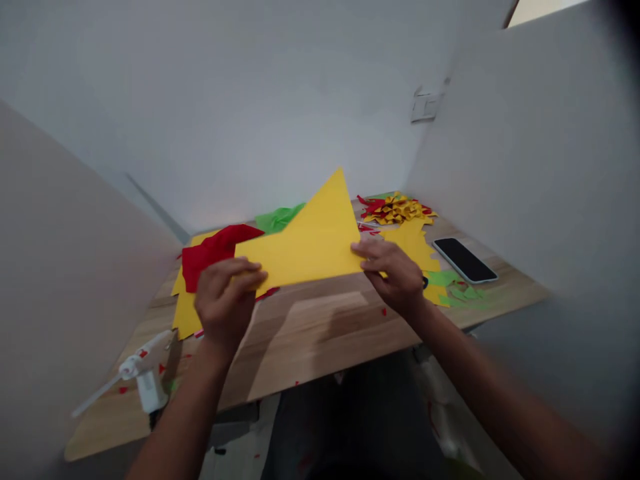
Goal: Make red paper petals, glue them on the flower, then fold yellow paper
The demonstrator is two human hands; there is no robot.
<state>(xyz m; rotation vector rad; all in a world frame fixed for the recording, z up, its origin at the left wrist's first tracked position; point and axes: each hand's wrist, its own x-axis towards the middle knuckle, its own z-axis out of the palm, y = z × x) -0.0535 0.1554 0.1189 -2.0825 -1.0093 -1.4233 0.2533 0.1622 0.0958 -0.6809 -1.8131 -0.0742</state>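
Note:
A flat sheet of yellow paper, with one corner rising to a tall point, is held up above the table between both hands. My left hand pinches its lower left end, thumb and fingers closed on the edge. At the opposite end, my right hand grips the right edge, fingertips over the front. Behind my left hand lies a crumpled red piece on top of more yellow paper. Green material shows partly behind the held sheet.
A white glue gun with a glue stick stands at the table's left. Curled yellow and red strips are heaped at the back right, near cut yellow paper, green scraps and a phone. White walls enclose the wooden table.

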